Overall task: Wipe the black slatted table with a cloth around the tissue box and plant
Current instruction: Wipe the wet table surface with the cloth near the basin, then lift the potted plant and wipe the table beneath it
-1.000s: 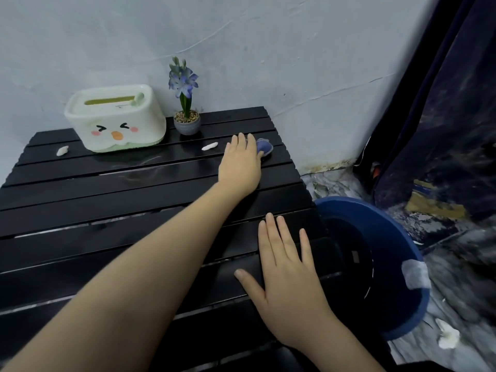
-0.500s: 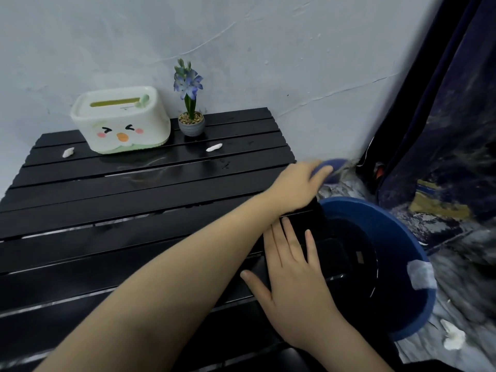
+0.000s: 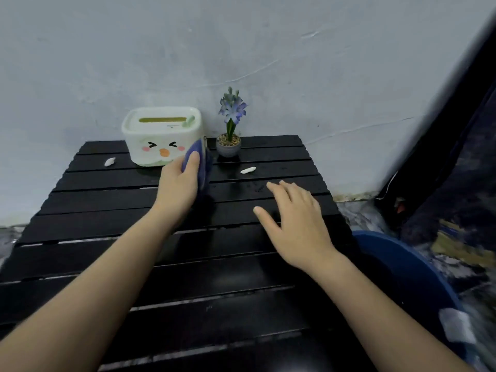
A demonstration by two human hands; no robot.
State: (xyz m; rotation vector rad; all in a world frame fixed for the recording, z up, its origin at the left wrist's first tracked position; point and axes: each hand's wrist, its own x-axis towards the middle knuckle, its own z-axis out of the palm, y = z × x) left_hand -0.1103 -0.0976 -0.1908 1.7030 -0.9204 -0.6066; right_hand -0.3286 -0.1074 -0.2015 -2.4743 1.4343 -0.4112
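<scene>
A person leans over a black slatted table set against a pale wall. Their left hand grips a blue cloth, held upright just in front of the right end of a cream tissue box with a cartoon face, near the back of the table. A small potted plant with purple flowers stands just beside the box, to its right. Their right hand rests flat on the slats, fingers relaxed and spread, grasping nothing. Two small white scraps lie on the table. A blue basin sits off the right edge.
</scene>
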